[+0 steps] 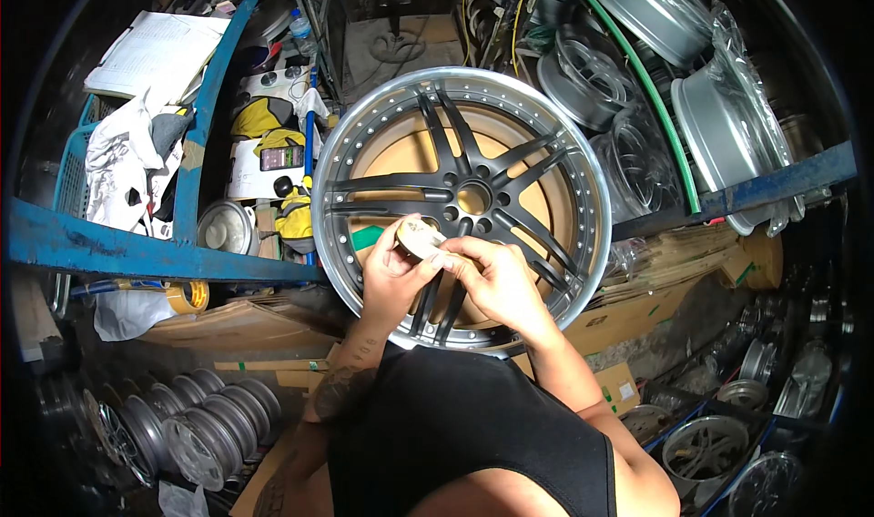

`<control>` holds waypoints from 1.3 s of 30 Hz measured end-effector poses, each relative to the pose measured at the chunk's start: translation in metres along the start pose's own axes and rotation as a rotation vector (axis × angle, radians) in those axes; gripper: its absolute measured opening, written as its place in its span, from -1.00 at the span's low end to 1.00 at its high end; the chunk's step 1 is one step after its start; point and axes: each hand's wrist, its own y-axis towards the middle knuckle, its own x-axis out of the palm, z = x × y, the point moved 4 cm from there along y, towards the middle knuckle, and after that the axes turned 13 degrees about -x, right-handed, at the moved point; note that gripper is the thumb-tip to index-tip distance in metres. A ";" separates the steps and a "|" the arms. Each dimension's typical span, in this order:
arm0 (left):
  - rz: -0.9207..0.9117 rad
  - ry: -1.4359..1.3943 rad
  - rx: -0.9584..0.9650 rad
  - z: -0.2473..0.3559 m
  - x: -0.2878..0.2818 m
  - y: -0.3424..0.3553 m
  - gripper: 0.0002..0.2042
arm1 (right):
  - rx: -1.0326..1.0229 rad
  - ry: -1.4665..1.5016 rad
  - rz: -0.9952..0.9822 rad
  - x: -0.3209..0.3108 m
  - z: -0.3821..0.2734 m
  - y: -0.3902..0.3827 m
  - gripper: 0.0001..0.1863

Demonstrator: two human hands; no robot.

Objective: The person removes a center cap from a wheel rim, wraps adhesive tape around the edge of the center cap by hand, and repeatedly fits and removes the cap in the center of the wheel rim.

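Note:
Over the wheel, my left hand [393, 276] grips a small round disc [419, 238] with a pale face and a dark edge. It could be a centre cap or a roll of tape; I cannot tell which. My right hand [496, 280] is closed, with thumb and fingertips pinching at the disc's right edge. Beneath both hands lies a large alloy wheel [437, 189], face up, with dark grey split spokes, a polished rim lip and small bolts around it. The hands cover part of its lower spokes, and cardboard shows through the gaps.
A blue metal rack [155, 241] on the left holds papers [155, 53], white cloth [127, 171], yellow-and-black gloves [264, 116] and a phone [282, 157]. Wheels in clear plastic [728, 116] stand at the right behind a blue beam [774, 176]. More wheels [209, 426] line the lower left.

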 end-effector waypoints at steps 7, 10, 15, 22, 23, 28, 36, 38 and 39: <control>0.007 -0.286 -0.196 -0.018 -0.030 0.009 -0.68 | 0.032 0.196 0.013 -0.013 -0.019 -0.002 -0.65; -0.013 -0.310 -0.201 -0.020 -0.031 0.010 -0.68 | 0.043 0.141 0.014 -0.008 -0.010 -0.001 -0.64; -0.049 -0.377 -0.228 -0.024 -0.034 0.010 -0.64 | 0.122 0.080 -0.022 -0.008 0.002 -0.003 -0.67; -0.059 -0.434 -0.215 -0.027 -0.032 0.009 -0.56 | 0.028 0.062 -0.026 -0.004 -0.014 -0.004 -0.65; -0.090 -0.426 -0.189 -0.026 -0.032 0.009 -0.52 | 0.030 0.062 -0.024 -0.003 -0.016 -0.005 -0.65; -0.153 -0.472 -0.182 -0.019 -0.031 0.005 -0.43 | -0.135 -0.091 0.014 -0.005 -0.026 -0.003 -0.63; -0.220 -0.363 -0.194 -0.012 -0.030 0.003 -0.45 | -0.159 -0.156 -0.059 -0.006 -0.029 0.003 -0.74; -0.230 -0.363 -0.186 -0.007 -0.027 0.002 -0.51 | -0.193 -0.127 -0.031 -0.005 -0.026 0.004 -0.79; -0.240 -0.364 -0.179 -0.003 -0.024 0.001 -0.57 | -0.194 -0.127 -0.031 -0.005 -0.026 0.004 -0.79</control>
